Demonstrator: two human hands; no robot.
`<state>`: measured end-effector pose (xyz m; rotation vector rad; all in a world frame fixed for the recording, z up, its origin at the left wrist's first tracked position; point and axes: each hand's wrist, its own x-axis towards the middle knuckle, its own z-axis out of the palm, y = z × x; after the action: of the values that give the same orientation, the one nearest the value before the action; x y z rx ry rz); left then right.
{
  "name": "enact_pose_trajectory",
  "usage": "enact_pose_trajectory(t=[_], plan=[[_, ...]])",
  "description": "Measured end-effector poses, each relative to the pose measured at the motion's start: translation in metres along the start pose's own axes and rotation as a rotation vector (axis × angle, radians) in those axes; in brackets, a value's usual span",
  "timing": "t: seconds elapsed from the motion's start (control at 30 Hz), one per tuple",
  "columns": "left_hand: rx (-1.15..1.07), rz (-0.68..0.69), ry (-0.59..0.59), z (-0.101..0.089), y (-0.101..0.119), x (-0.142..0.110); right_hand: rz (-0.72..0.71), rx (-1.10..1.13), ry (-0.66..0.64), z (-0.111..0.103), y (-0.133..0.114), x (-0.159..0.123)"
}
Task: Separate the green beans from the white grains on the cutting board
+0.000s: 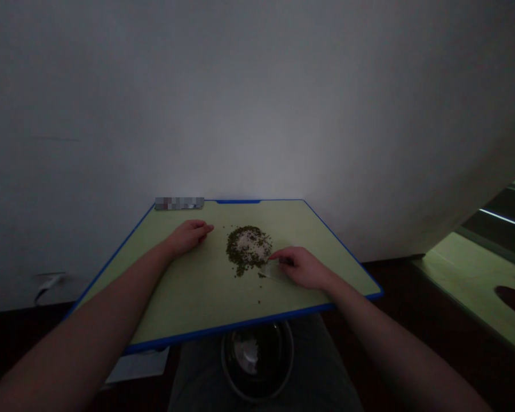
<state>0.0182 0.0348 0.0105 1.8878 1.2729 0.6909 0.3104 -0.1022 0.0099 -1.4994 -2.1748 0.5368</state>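
Note:
A loose pile of small green beans mixed with pale grains like rice (249, 246) lies on the pale yellow board (189, 309) with a blue rim. To the left of the pile, my left hand (191, 236) rests on the board, fingers loosely bent, one fingertip pointing at the pile; nothing shows in it. My right hand (302, 268) is at the pile's right edge, with the index finger stretched to the grains. Its other fingers close on a thin clear plastic piece (273, 270), whose exact kind I cannot make out. A few beans lie scattered in front of the pile.
A shiny metal bowl (257, 360) sits on my lap below the board's front edge. At the back left corner lies a blurred flat strip (179, 203). A white wall (257, 114) stands behind; a greenish surface (467, 274) is at right.

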Motion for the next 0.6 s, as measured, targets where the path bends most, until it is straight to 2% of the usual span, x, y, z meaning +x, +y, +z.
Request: enact_pose_trajectory(t=[0.23,0.37,0.6], plan=[[0.008,0.005,0.027,0.002,-0.006,0.004,-0.095,0.056,-0.065,-0.001,-0.01,-0.004],[0.034,0.01,0.03,0.0,-0.004,0.003,-0.108,0.027,-0.046,-0.001,-0.015,0.011],[0.02,0.017,0.006,0.0,-0.007,0.004,-0.287,-0.117,-0.129,0.006,-0.035,0.036]])
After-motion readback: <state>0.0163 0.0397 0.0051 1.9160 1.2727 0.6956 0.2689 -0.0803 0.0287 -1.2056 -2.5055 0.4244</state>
